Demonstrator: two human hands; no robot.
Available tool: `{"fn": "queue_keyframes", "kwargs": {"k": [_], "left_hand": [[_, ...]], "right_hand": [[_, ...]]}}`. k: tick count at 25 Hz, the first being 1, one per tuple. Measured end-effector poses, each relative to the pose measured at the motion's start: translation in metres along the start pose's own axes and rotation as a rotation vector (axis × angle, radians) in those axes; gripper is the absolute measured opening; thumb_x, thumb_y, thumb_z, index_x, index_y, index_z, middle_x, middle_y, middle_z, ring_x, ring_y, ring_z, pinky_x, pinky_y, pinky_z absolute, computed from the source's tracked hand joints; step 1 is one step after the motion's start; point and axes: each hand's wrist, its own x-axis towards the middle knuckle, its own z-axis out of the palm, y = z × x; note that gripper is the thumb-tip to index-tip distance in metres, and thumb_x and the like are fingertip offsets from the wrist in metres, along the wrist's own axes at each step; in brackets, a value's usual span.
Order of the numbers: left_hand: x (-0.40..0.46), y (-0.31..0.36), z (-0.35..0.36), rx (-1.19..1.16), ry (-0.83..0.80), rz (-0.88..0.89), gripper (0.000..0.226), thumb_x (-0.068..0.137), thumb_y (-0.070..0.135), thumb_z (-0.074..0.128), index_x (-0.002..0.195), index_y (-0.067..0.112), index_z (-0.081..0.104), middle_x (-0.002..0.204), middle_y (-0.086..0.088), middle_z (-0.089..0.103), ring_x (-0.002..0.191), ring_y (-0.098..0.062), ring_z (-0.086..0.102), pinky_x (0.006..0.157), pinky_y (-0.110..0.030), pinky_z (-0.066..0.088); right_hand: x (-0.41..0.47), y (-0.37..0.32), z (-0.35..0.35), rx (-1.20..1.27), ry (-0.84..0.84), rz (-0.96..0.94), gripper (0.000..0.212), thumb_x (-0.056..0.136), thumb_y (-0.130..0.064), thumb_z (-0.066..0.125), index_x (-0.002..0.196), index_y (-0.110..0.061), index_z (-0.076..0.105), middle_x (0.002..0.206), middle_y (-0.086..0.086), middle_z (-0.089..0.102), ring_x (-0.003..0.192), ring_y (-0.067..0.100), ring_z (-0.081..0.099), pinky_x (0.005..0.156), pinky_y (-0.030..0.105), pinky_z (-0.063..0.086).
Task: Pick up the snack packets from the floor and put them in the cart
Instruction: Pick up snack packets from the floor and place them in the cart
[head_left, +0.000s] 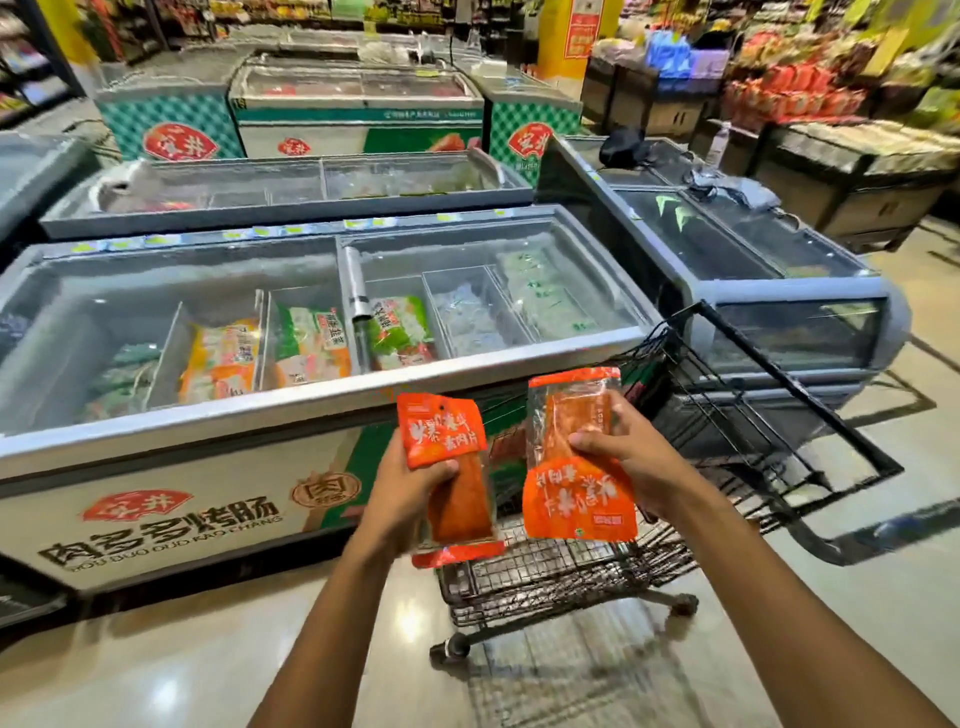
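My left hand (410, 493) grips an orange snack packet (449, 467) with white lettering, held upright. A second orange packet (576, 467), turned upside down, is held in my right hand (623, 447). Both packets hang in the air above the black wire shopping cart (571, 571), which stands on the floor in front of me beside a chest freezer. Its basket looks empty where I can see it. No packet is visible on the floor.
A long chest freezer (208, 441) with glass lids and frozen food stands left of the cart. Another freezer (753, 270) stands behind the cart at right. More freezers and produce shelves fill the background. Shiny floor (156, 675) stretches around my arms.
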Motion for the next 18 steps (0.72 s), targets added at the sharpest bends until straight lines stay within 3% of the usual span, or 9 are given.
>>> {"fn": "queue_keyframes", "kwargs": {"k": [2,5,12,14,16,18], "left_hand": [[0.051,-0.026,0.023,0.004,0.024,-0.055,0.050,0.080,-0.009,0.071,0.121,0.017,0.056,0.116,-0.017,0.070,0.110,-0.037,0.067,0.096,-0.055,0.054],[0.115,-0.074,0.046,0.006,0.092,-0.140,0.047,0.081,-0.007,0.072,0.114,0.023,0.057,0.112,-0.013,0.071,0.106,-0.033,0.068,0.093,-0.051,0.056],[0.242,-0.264,0.079,-0.004,0.337,-0.379,0.037,0.081,-0.007,0.070,0.105,0.019,0.060,0.100,-0.010,0.073,0.090,-0.028,0.069,0.071,-0.037,0.055],[0.272,-0.318,0.077,-0.019,0.389,-0.461,0.036,0.077,-0.004,0.074,0.104,0.016,0.061,0.098,-0.013,0.073,0.086,-0.030,0.068,0.073,-0.043,0.057],[0.305,-0.372,0.071,0.022,0.430,-0.528,0.034,0.076,0.004,0.077,0.103,0.019,0.063,0.101,-0.011,0.075,0.092,-0.033,0.070,0.086,-0.053,0.057],[0.333,-0.415,0.061,0.059,0.468,-0.568,0.031,0.079,0.002,0.076,0.102,0.020,0.064,0.102,-0.012,0.076,0.095,-0.034,0.071,0.091,-0.056,0.055]], "right_hand": [[0.053,0.010,-0.022,-0.003,0.015,0.049,0.048,0.081,0.016,0.065,0.120,-0.008,0.052,0.106,0.022,0.070,0.085,0.032,0.070,0.071,0.044,0.062],[0.134,0.049,-0.050,-0.041,0.038,0.140,0.058,0.080,0.015,0.068,0.128,-0.013,0.052,0.114,0.028,0.068,0.085,0.034,0.072,0.070,0.047,0.062],[0.320,0.238,-0.110,-0.182,0.016,0.363,0.058,0.079,0.014,0.071,0.128,-0.011,0.054,0.103,0.019,0.074,0.085,0.030,0.073,0.075,0.045,0.060],[0.360,0.296,-0.123,-0.213,0.026,0.438,0.061,0.077,0.013,0.073,0.128,-0.016,0.053,0.107,0.020,0.073,0.089,0.036,0.073,0.079,0.052,0.060],[0.401,0.353,-0.133,-0.269,0.006,0.475,0.054,0.077,0.009,0.075,0.119,-0.020,0.057,0.109,0.020,0.072,0.094,0.040,0.072,0.083,0.059,0.059],[0.433,0.398,-0.135,-0.328,-0.021,0.483,0.050,0.077,0.006,0.077,0.112,-0.024,0.059,0.107,0.017,0.072,0.093,0.037,0.072,0.084,0.057,0.059]]}}
